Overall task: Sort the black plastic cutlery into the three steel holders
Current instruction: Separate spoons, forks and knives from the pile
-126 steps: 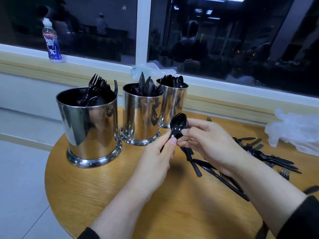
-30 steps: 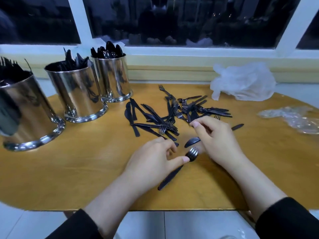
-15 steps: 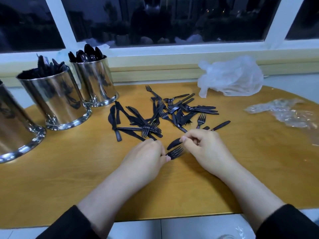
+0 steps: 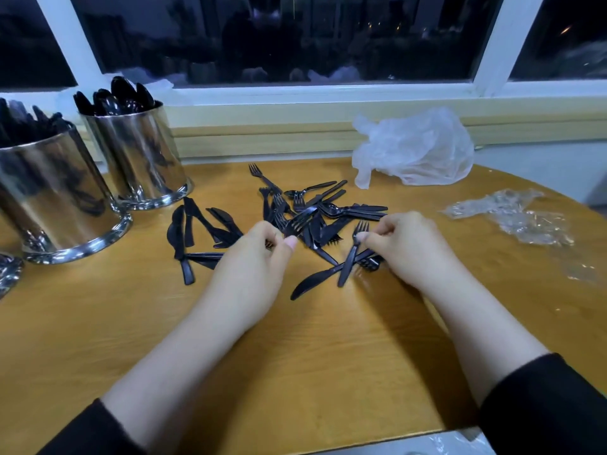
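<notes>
Table (image 4: 312,362): round, wood top, under a dark window (image 4: 295,37).

Cutlery pile (image 4: 315,218): loose black forks, knives and a spoon, tangled mid-table; several knives (image 4: 184,238) lie apart at its left edge.

My left hand (image 4: 253,257): fingers curled at the pile's near edge, thumb and fingers pinching a fork (image 4: 297,223) whose tines point away from me.

My right hand (image 4: 407,244): pinching a second fork (image 4: 353,254) by its neck, tines up, handle slanting down across a knife (image 4: 315,280) on the table.

Holders: spoon holder (image 4: 138,156) far left by the sill; knife holder (image 4: 49,198) nearer me, beside it; third holder (image 4: 8,270), only its base rim in view at the left edge.

Other: white bag (image 4: 417,149) behind the pile; clear wrap (image 4: 512,218), crumpled, right of my right hand.
</notes>
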